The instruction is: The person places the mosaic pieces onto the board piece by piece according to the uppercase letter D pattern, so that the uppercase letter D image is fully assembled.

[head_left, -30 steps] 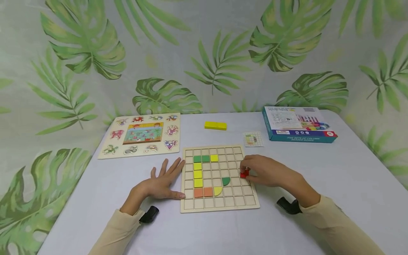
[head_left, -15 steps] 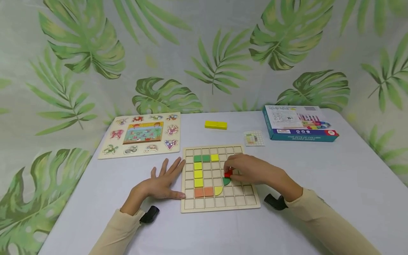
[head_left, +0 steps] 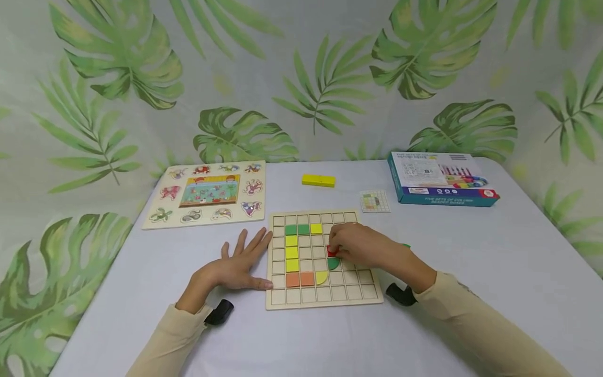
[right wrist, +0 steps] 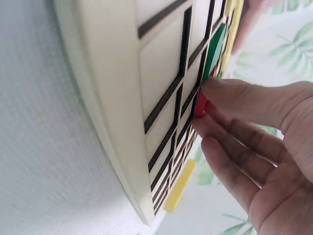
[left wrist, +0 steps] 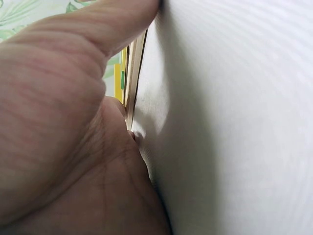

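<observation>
- The right hand (head_left: 365,248) is pinching a red piece (head_left: 332,252) between thumb and fingertips, holding it down on the grid board (head_left: 325,298), in the cell just beyond the green quarter-round (head_left: 334,263). In the right wrist view the red piece (right wrist: 201,105) is lying against the board's face (right wrist: 117,73) under the thumb.
- The left hand (head_left: 235,267) is lying flat on the table (head_left: 494,262) with fingers spread wide, holding nothing; its fingertips and thumb are touching the board's left edge. The left wrist view is showing only the palm (left wrist: 63,122) pressing the cloth beside the board's edge.
- Pieces sitting in the board: two green squares (head_left: 297,229), four yellow squares, one (head_left: 316,229) beside the greens and three (head_left: 292,253) in a column, two orange squares (head_left: 300,279), one yellow quarter-round (head_left: 322,277), one green quarter-round, one red piece.
- Lying elsewhere: one yellow block (head_left: 318,180) far centre, one small pattern card (head_left: 375,201), one teal box (head_left: 440,179) far right, one animal puzzle (head_left: 207,192) far left.
- A pale cloth is covering the table; a leaf-print curtain (head_left: 301,78) is hanging behind it.
</observation>
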{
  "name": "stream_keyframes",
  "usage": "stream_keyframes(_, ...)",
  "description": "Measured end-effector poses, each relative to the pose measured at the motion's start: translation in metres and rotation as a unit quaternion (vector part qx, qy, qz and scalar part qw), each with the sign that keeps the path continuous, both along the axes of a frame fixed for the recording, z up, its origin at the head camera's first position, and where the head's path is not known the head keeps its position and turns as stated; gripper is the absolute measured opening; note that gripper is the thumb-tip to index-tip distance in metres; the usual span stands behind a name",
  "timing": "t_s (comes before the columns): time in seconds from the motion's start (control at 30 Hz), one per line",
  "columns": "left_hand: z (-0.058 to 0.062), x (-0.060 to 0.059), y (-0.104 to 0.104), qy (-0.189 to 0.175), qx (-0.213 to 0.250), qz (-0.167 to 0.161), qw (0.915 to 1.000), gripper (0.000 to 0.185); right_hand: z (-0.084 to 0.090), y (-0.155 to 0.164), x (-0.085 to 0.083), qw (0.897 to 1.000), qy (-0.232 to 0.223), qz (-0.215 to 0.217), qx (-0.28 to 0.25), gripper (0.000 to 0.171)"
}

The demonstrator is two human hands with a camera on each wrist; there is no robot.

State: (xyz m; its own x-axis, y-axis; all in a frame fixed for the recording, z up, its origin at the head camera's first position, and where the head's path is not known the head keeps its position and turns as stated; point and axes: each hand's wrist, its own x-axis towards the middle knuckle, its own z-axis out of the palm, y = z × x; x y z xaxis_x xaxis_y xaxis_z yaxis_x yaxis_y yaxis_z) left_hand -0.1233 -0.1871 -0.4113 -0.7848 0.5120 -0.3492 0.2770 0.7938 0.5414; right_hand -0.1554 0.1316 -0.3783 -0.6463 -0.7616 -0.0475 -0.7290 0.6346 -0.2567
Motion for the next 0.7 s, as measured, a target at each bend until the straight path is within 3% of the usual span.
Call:
stream_keyframes(0.43, 0.002, 0.0, 0.001, 0.0, -0.01, 0.001, 1.0, 0.116, 0.002, 0.004, 0.003, 0.999, -0.007, -0.007, 0.038, 0.012)
stream_keyframes(0.7, 0.002, -0.001, 0.001, 0.004, -0.019, 0.004, 0.9998, 0.117, 0.003, 0.023, 0.015, 0.996, 0.016, -0.006, 0.091, 0.042)
